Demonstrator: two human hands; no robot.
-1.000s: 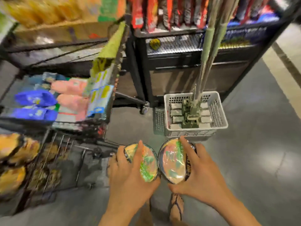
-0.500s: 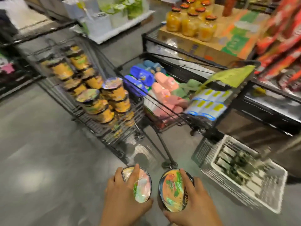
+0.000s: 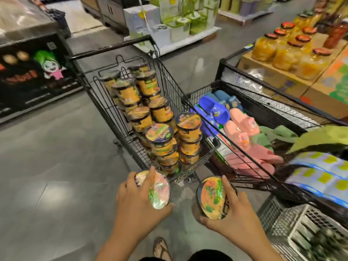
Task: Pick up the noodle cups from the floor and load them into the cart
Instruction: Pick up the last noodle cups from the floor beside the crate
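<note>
two hands (image 3: 137,207) — two noodle cups (image 3: 209,197)

Your left cup (image 3: 159,193) wears a glossy film lid that throws back the light. Your right cup (image 3: 211,198) has the same shiny plastic skin. The cart (image 3: 170,87) ahead is black-coated metal wire, semi-matt. The floor (image 3: 47,157) is smooth grey tile with a soft sheen. On the right, the slippers (image 3: 214,108) look matt and rubbery, the near crate (image 3: 293,219) is white plastic lattice, and the far boxes (image 3: 273,80) are plain matt cardboard.
</note>
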